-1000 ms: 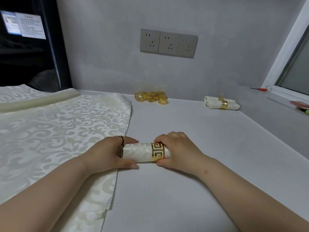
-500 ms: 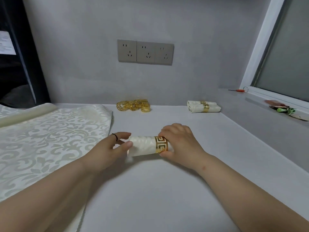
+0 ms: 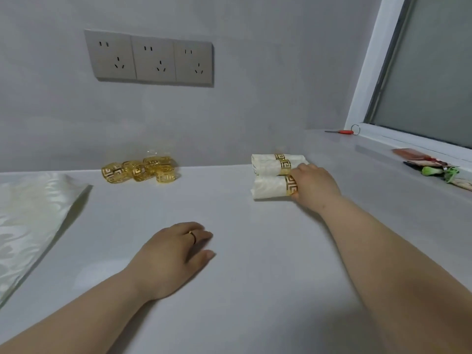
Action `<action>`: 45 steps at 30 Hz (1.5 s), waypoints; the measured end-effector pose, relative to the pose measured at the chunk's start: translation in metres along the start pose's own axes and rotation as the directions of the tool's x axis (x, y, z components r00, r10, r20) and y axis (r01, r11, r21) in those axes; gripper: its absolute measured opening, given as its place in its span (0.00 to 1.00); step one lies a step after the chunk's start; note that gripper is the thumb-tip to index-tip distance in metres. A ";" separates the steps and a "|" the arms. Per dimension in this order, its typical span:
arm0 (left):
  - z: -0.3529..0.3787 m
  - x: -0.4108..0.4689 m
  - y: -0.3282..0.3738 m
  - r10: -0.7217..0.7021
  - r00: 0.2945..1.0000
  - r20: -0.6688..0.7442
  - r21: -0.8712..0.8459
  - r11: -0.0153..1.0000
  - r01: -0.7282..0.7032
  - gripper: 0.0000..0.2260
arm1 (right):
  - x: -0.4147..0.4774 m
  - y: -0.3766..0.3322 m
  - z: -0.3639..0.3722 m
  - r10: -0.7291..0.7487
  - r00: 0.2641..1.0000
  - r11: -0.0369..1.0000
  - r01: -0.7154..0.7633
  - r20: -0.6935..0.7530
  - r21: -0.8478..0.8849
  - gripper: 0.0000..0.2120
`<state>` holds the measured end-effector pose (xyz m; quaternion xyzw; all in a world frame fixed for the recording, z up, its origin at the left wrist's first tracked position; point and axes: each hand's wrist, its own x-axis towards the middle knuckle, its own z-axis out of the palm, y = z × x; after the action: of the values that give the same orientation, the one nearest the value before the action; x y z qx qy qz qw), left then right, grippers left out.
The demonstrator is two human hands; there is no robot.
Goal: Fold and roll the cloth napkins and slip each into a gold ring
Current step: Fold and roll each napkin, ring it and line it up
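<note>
Grips, seemingly with curled fingers, the ringed end of a rolled napkin (image 3: 270,187) in the right hand (image 3: 315,185), right of centre, just in front of other ringed rolls (image 3: 265,164). Rests the left hand (image 3: 176,249) loose and empty on the table (image 3: 242,290), lower centre. Shows loose gold rings (image 3: 140,171) heaped centre-left.

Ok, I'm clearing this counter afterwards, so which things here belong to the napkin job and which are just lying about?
Belong to the job:
the ringed roll that the right hand grips
the finished rolls behind it
the loose gold rings
the flat cloth

Just lying about, on the sill:
the red-handled tool
the green item
the packet
</note>
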<state>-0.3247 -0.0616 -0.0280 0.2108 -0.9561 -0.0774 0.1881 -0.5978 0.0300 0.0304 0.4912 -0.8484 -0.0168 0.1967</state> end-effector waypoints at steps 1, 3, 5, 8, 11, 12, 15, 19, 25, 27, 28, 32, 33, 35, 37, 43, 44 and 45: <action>-0.001 -0.001 0.001 -0.009 1.000 0.007 0.004 1.000 0.009 0.54 | 0.013 0.004 0.005 0.017 1.000 1.000 -0.017 0.013 -0.014 0.16; 0.001 -0.002 -0.003 -0.035 0.999 0.026 0.021 0.999 0.034 0.56 | 0.035 0.010 0.016 0.044 0.997 0.999 -0.043 0.056 -0.019 0.17; 0.005 0.001 -0.007 -0.049 0.998 0.041 0.015 0.999 0.049 0.54 | 0.053 0.015 0.030 0.048 0.996 0.999 -0.047 0.077 -0.023 0.16; 0.005 -0.001 -0.007 -0.064 0.995 0.081 0.032 0.998 0.062 0.52 | 0.068 0.018 0.043 0.065 0.994 0.998 -0.063 0.087 -0.023 0.16; 0.006 0.000 -0.008 -0.070 0.994 0.084 0.027 0.997 0.068 0.48 | 0.078 0.020 0.050 0.080 0.993 0.997 -0.079 0.084 -0.011 0.15; 0.007 -0.001 -0.009 -0.068 0.995 0.075 0.018 0.998 0.067 0.45 | 0.081 0.020 0.051 0.081 0.993 0.997 -0.081 0.087 -0.002 0.15; 0.011 -0.001 -0.012 -0.061 0.997 0.041 -0.056 0.996 0.064 0.40 | 0.084 0.020 0.055 0.061 0.995 0.998 -0.061 0.077 0.005 0.16; 0.012 -0.001 -0.015 -0.050 0.999 0.021 -0.074 0.996 0.052 0.37 | 0.083 0.024 0.059 0.063 0.996 0.998 -0.063 0.056 0.003 0.16; 0.013 -0.002 -0.016 -0.063 0.997 0.046 -0.122 0.990 0.068 0.30 | 0.080 0.026 0.061 0.084 0.996 0.994 -0.087 0.040 0.060 0.18; 0.013 -0.001 -0.015 -0.066 0.997 0.051 -0.106 0.992 0.071 0.32 | 0.077 0.026 0.058 0.082 0.996 0.994 -0.084 0.032 0.075 0.19; 0.012 -0.001 -0.015 -0.061 0.997 0.055 -0.097 0.993 0.066 0.34 | 0.075 0.026 0.055 0.082 0.996 0.994 -0.083 0.025 0.074 0.19; 0.007 0.000 -0.009 -0.035 0.997 0.063 -0.065 0.997 0.039 0.43 | 0.056 0.026 0.042 0.099 0.994 0.991 -0.102 0.041 0.085 0.20; 0.006 0.000 -0.008 -0.036 0.997 0.065 -0.045 0.998 0.039 0.47 | 0.051 0.026 0.040 0.103 0.994 0.991 -0.106 0.044 0.085 0.20; 0.004 0.000 -0.005 -0.047 0.997 0.068 -0.009 0.999 0.048 0.52 | 0.038 0.024 0.032 0.112 0.993 0.989 -0.116 0.045 0.091 0.20; 0.001 0.001 -0.003 -0.052 0.997 0.065 0.009 0.999 0.051 0.56 | 0.023 0.017 0.024 0.131 0.990 0.984 -0.135 0.043 0.115 0.17; -0.006 -0.002 0.008 -0.067 0.997 0.036 0.020 0.998 0.067 0.44 | -0.043 -0.042 -0.006 -0.001 0.989 0.960 -0.041 0.148 0.278 0.16; -0.009 -0.006 0.011 -0.071 0.997 0.028 0.025 0.997 0.070 0.38 | -0.057 -0.054 -0.013 -0.037 0.986 0.947 -0.017 0.161 0.321 0.16; -0.010 -0.009 0.011 -0.072 0.997 0.035 0.032 0.997 0.071 0.30 | -0.069 -0.066 -0.018 -0.075 0.982 0.928 0.006 0.171 0.372 0.16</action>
<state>-0.3177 -0.0482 -0.0188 0.2463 -0.9523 -0.0729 0.1648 -0.5065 0.0563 0.0105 0.5335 -0.8402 0.0946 0.0219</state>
